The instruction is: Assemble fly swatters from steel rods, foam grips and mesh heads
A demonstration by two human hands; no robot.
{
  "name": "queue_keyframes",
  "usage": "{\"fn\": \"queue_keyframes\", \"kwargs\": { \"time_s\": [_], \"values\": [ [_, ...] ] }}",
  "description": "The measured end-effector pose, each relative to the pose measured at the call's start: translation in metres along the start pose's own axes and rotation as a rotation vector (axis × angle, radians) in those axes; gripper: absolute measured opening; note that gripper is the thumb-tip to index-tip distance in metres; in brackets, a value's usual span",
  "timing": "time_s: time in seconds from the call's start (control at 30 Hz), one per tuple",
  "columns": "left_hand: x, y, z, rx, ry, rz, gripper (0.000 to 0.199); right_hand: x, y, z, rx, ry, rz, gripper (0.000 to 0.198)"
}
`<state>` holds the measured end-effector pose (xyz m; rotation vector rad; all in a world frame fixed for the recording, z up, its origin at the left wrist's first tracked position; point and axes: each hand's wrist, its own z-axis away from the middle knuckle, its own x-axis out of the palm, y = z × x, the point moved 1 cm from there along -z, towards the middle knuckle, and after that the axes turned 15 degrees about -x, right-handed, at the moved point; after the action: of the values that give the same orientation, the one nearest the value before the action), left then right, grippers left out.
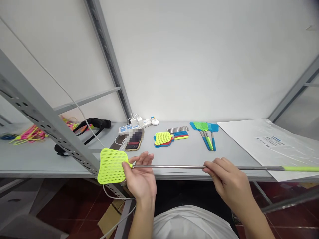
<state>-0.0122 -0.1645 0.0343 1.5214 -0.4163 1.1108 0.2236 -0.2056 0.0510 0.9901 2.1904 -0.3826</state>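
Observation:
A fly swatter with a perforated yellow-green head (pixel 112 165) lies level across my view, its telescopic metal rod (pixel 174 166) drawn out long and its yellow-green handle (pixel 301 168) at the right edge. My left hand (pixel 143 177), palm up, holds it at the neck, the thumb against the head's edge and the fingers behind the rod. My right hand (pixel 226 176) is closed around the rod's middle part. Behind it on the shelf are loose swatter heads (pixel 163 138), metal rods (pixel 177 129), coloured handles (pixel 181 134) and several assembled fly swatters (pixel 205 132).
A phone (pixel 134 140) and a power strip (pixel 132 128) with white cables sit at the back left. Grey metal posts (pixel 50 116) frame the shelf. A black headset-like strap (pixel 97 126) lies beyond the left post; a white plastic package (pixel 249 139) covers the right side.

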Motion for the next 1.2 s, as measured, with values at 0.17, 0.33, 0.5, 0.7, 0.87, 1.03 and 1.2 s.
{"fn": "queue_keyframes", "kwargs": {
  "time_s": [0.17, 0.33, 0.5, 0.7, 0.87, 1.03, 1.2],
  "values": [
    [0.016, -0.045, 0.034, -0.215, -0.273, -0.046, 0.039, 0.014, -0.021, -0.006, 0.052, 0.017, -0.021, 0.014],
    [0.015, -0.057, 0.037, -0.278, -0.339, -0.081, 0.040, 0.014, -0.026, -0.008, 0.146, -0.013, -0.009, 0.017],
    [0.010, -0.038, 0.023, -0.247, -0.224, -0.099, 0.037, 0.011, -0.013, -0.001, 0.201, -0.203, -0.086, 0.021],
    [0.004, -0.004, 0.006, -0.169, -0.079, -0.059, 0.041, 0.004, -0.004, 0.007, 0.165, -0.355, -0.049, 0.023],
    [-0.005, 0.016, -0.010, -0.115, 0.031, -0.042, 0.049, -0.001, 0.004, 0.005, 0.028, -0.370, -0.119, 0.023],
    [-0.009, 0.012, -0.012, -0.016, 0.041, -0.096, 0.048, 0.006, 0.001, 0.004, 0.077, -0.448, -0.239, 0.027],
    [-0.010, 0.002, -0.016, 0.030, -0.028, -0.102, 0.046, 0.009, 0.003, 0.006, 0.182, -0.468, -0.290, 0.030]
  ]
}}
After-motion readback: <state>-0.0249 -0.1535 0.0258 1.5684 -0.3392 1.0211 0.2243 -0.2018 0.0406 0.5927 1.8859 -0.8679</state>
